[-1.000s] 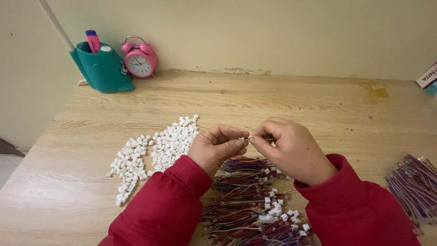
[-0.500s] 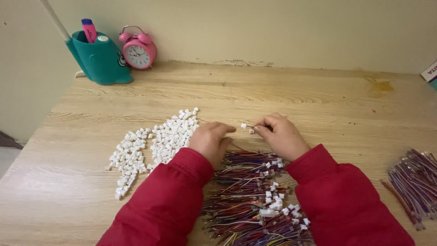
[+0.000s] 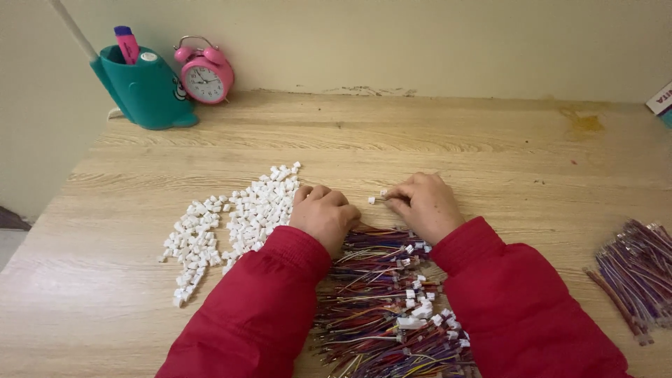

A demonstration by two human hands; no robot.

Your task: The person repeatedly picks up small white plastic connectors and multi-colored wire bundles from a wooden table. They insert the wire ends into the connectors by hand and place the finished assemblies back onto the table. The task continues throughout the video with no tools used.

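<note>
My left hand [image 3: 323,214] rests knuckles-up at the edge of a heap of small white plastic connector housings [image 3: 231,220], fingers curled down among them; what it grips is hidden. My right hand [image 3: 424,203] lies on the table, pinching a thin wire lead with a white connector [image 3: 379,199] at its tip. Between and under my red sleeves lies a pile of multicoloured wire leads with white plugs [image 3: 392,301].
A teal pen holder [image 3: 143,89] with a pink marker and a pink alarm clock [image 3: 204,75] stand at the back left against the wall. A second bundle of coloured wires [image 3: 635,269] lies at the right edge of the wooden table [image 3: 434,140].
Both hands have come down from in front of me to the table. My left hand moved left to the white housings; my right still holds the wire lead.
</note>
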